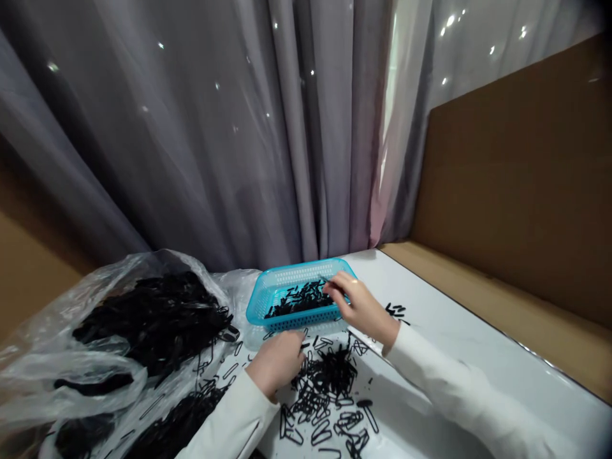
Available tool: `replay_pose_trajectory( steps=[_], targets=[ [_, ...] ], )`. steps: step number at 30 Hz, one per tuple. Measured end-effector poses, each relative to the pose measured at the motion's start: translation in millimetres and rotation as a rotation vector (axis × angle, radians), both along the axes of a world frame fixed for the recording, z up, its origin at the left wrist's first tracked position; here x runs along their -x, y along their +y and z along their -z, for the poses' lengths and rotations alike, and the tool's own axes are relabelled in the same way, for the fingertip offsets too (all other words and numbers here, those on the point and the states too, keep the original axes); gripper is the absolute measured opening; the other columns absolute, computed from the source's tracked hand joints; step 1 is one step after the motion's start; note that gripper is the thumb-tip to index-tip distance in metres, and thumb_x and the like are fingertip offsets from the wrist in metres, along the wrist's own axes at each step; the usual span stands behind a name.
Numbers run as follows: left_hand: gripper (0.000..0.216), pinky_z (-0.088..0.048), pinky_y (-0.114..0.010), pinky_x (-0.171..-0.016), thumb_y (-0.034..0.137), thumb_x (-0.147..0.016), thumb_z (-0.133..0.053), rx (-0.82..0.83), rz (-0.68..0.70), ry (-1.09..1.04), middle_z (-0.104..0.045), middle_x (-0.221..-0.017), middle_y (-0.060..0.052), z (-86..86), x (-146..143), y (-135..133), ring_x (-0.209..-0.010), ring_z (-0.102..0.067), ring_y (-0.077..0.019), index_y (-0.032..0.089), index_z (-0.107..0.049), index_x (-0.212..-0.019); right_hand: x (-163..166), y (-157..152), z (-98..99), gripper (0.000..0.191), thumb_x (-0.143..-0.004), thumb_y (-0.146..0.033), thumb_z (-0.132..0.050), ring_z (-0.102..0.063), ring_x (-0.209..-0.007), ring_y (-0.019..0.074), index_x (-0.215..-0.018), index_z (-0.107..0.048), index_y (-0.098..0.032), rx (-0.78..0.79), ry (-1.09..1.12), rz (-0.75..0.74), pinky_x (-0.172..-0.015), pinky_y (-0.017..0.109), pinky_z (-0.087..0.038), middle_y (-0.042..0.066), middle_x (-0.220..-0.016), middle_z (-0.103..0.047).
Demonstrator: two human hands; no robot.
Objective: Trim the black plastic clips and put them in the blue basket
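My right hand [354,301] is over the right side of a blue plastic basket [256,299], its thumb and fingers pinched together. A small dark piece seems to show at the fingertips, too small to name. Small black pieces [306,297] cover much of the basket's floor. My left hand [280,358] is lower, just in front of the basket, its fingers curled closed by the table. What it holds is hidden. Beside and below it, a loose pile of black elongated loops [329,376] lies spread on the white table.
To the left, a clear plastic bag [138,376] lies open around a heap of black pieces [162,319]. A few black bits [396,311] lie right of my right hand. Grey curtains [215,140] hang behind; a brown panel [521,185] stands at the right.
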State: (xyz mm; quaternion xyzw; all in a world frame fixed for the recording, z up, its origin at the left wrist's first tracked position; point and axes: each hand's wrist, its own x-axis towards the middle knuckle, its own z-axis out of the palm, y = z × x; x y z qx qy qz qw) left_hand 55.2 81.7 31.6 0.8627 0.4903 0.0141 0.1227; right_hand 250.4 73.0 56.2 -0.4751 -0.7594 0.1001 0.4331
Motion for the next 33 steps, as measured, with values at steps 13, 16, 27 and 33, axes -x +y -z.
replay_pose_trajectory(
  steps=[13,16,27,33],
  targets=[
    [0.036,-0.045,-0.035,-0.095,0.019,-0.086,-0.048,-0.115,0.035,0.105,-0.067,-0.119,-0.015,19.3,-46,17,-0.114,-0.061,-0.0271,0.014,-0.060,-0.120,-65,-7,48.1,0.044,-0.086,-0.059,-0.042,-0.041,-0.045,0.0088,-0.074,-0.054,-0.018,0.344,0.607,0.062,-0.045,0.023,-0.033,-0.001,-0.062,-0.058],
    [0.045,-0.043,-0.034,-0.100,0.020,-0.088,-0.045,-0.155,0.025,0.106,-0.062,-0.130,-0.016,17.5,-49,21,-0.121,-0.058,-0.0264,0.012,-0.051,-0.132,-70,0,51.1,0.035,-0.082,-0.049,-0.051,-0.043,-0.054,0.0102,-0.074,-0.060,-0.016,0.346,0.645,0.100,-0.051,0.024,-0.034,0.000,-0.066,-0.057],
    [0.042,-0.041,-0.039,-0.098,0.022,-0.089,-0.049,-0.346,0.043,0.158,-0.061,-0.129,-0.017,4.8,-50,40,-0.118,-0.057,-0.0305,0.010,-0.053,-0.129,-82,-8,45.2,0.038,-0.085,-0.055,-0.040,-0.044,-0.043,0.0076,-0.088,-0.050,-0.019,0.315,0.863,0.087,-0.047,0.022,-0.036,-0.006,-0.057,-0.051],
    [0.036,-0.039,-0.043,-0.094,0.028,-0.094,-0.040,-0.545,-0.014,0.175,-0.061,-0.121,-0.018,-0.4,-25,44,-0.116,-0.053,-0.0333,0.013,-0.053,-0.124,-80,-10,45.5,0.037,-0.081,-0.056,-0.046,-0.031,-0.039,0.0059,-0.083,-0.051,-0.019,0.310,0.932,0.125,-0.039,0.019,-0.023,-0.010,-0.049,-0.038]
  ],
)
